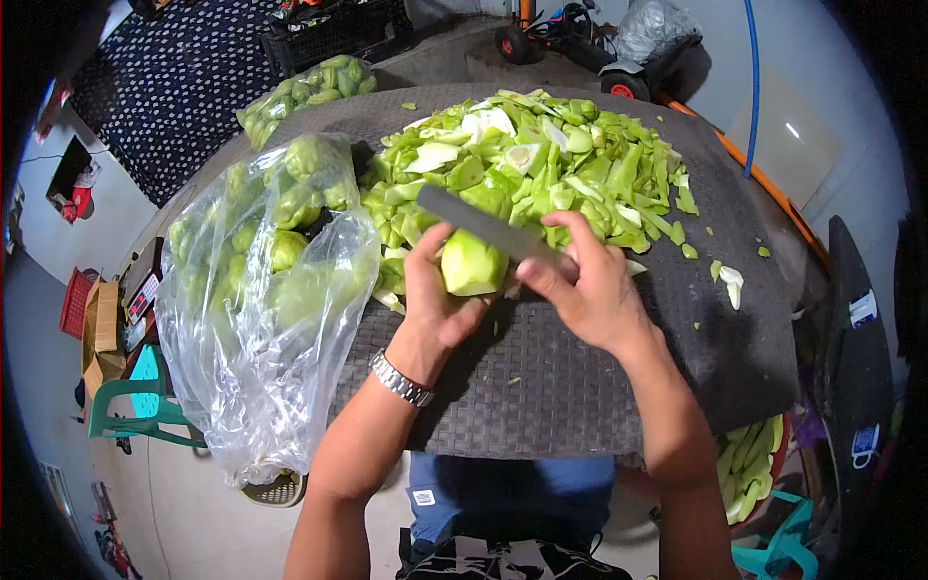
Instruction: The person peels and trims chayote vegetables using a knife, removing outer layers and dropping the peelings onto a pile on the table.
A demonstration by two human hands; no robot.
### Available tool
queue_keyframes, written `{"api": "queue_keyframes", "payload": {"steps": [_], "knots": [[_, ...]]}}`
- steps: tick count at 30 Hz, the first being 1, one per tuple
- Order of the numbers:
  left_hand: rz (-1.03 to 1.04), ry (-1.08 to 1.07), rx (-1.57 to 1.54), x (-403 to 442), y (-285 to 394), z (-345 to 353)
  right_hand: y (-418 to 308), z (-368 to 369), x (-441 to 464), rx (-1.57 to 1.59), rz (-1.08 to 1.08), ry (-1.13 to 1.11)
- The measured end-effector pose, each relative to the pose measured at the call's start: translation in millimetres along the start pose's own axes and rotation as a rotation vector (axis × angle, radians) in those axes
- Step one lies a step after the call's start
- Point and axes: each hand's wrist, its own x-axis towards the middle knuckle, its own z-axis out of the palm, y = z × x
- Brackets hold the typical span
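Observation:
My left hand (433,300), with a metal watch on its wrist, is closed around a partly peeled chayote (472,266). In my right hand (601,295) is a knife (478,220), its wide grey blade slanting over the top of the chayote and slightly blurred. The handle is mostly hidden by my fingers. Just beyond both hands spreads a large heap of green chayote peels and offcuts (619,159). A clear plastic bag (266,377) of whole chayotes lies to the left of my left hand.
The dark woven tabletop (503,406) has scattered peel bits at its right. Another bag of green produce (314,92) sits at the far left edge. Below the table at right, a container holds pale green pieces (749,464) near a teal stool (778,546). A teal chair (145,401) stands left.

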Motion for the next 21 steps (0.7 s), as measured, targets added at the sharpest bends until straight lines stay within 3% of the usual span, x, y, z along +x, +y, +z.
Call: {"api": "queue_keyframes", "payload": {"steps": [2, 5, 11, 18, 20, 21], "knots": [[-0.038, 0.056, 0.047, -4, -1, 5, 9, 11, -2, -0.14, -0.158, 0.01], [-0.086, -0.093, 0.018, -5, -4, 7, 18, 30, -2, -0.358, -0.597, 0.276], [-0.107, -0.131, -0.027, -8, -8, 18, 19, 34, -1, -0.329, -0.499, 0.187], [-0.094, -0.041, 0.03, -11, -9, 13, 24, 33, 5, -0.45, -0.606, 0.292], [-0.071, 0.027, 0.026, -11, -12, 19, 23, 31, 5, -0.391, -0.548, 0.236], [-0.138, -0.105, 0.013, -6, -10, 4, 23, 30, 4, -0.362, -0.517, 0.211]]}}
